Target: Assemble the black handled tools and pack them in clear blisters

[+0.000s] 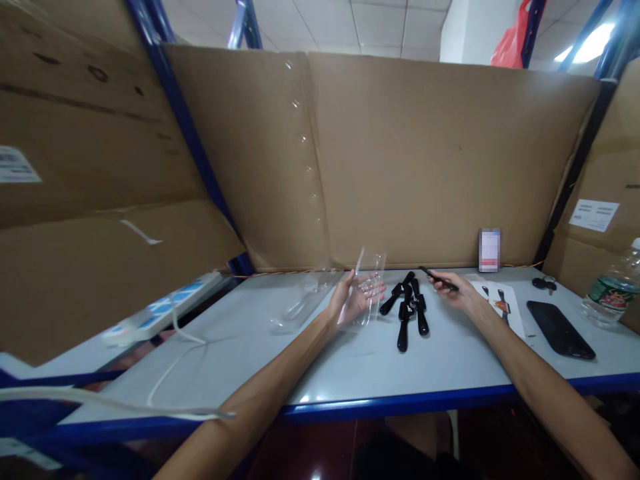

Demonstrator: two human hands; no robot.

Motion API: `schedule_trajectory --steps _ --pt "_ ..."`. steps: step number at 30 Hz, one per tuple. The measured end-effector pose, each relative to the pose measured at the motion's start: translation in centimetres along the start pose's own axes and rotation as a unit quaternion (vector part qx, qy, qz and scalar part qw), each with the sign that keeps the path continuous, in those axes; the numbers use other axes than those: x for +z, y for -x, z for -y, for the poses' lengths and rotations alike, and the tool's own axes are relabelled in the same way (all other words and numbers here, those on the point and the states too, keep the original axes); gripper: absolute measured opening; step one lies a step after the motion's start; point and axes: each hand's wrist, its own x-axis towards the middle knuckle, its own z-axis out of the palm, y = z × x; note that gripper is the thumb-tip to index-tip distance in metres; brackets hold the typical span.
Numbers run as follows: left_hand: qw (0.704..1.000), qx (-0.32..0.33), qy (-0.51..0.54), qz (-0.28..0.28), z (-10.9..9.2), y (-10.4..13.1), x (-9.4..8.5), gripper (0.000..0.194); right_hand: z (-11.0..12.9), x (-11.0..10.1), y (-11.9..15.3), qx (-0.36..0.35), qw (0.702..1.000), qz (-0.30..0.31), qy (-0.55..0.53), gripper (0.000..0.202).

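Observation:
A clear plastic tray (375, 270) rests in my left hand (357, 297), whose fingers show through it, spread behind or under the plastic. My right hand (447, 288) grips a slim black tool (443, 280) that points up and to the left. Between the hands, several black-handled tools (406, 310) lie in a loose pile on the grey table (345, 373). To the left of my left hand are more clear plastic trays (305, 300). Under my right wrist lies a white printed card (509, 307) with pictures of black tools.
At the right are a black phone (561, 330), keys (544, 283) and a plastic bottle (610, 290). An upright phone (489, 251) leans on the back cardboard (425, 160). A power strip (170, 307) and white cable (165, 377) occupy the left side.

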Motion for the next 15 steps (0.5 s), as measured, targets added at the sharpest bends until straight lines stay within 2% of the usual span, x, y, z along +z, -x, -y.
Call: schedule_trajectory --steps 2,4,6,7,8,10,13,15 --pt "1.000 -0.016 -0.003 0.011 0.1 0.0 0.0 0.059 -0.3 0.9 0.4 -0.037 0.999 0.022 0.031 0.011" --pt "0.999 -0.043 -0.005 0.027 0.1 0.0 -0.1 0.058 -0.9 1.9 0.6 -0.119 0.989 0.010 0.085 0.018" --pt "0.995 -0.083 -0.015 0.053 0.1 -0.1 -0.4 0.058 -1.5 2.8 0.7 -0.221 0.959 -0.032 0.174 0.024" --pt "0.992 -0.108 -0.024 0.069 0.1 -0.1 -0.5 0.058 -1.7 3.1 0.9 -0.268 0.932 -0.061 0.236 0.023" --pt "0.987 -0.133 -0.035 0.085 0.0 -0.1 -0.5 0.058 -2.0 3.3 1.0 -0.309 0.895 -0.087 0.310 0.020" --pt "0.976 -0.177 -0.060 0.109 -0.1 0.1 -0.4 0.057 -2.3 3.4 1.5 -0.366 0.794 -0.106 0.474 0.020" --pt "0.965 -0.214 -0.107 0.108 -0.2 0.5 0.4 0.054 -2.7 3.4 2.2 -0.402 0.618 -0.053 0.673 0.026" --pt "0.959 -0.224 -0.139 0.101 -0.3 1.0 1.0 0.055 -3.0 3.7 2.4 -0.408 0.525 -0.017 0.746 0.026"
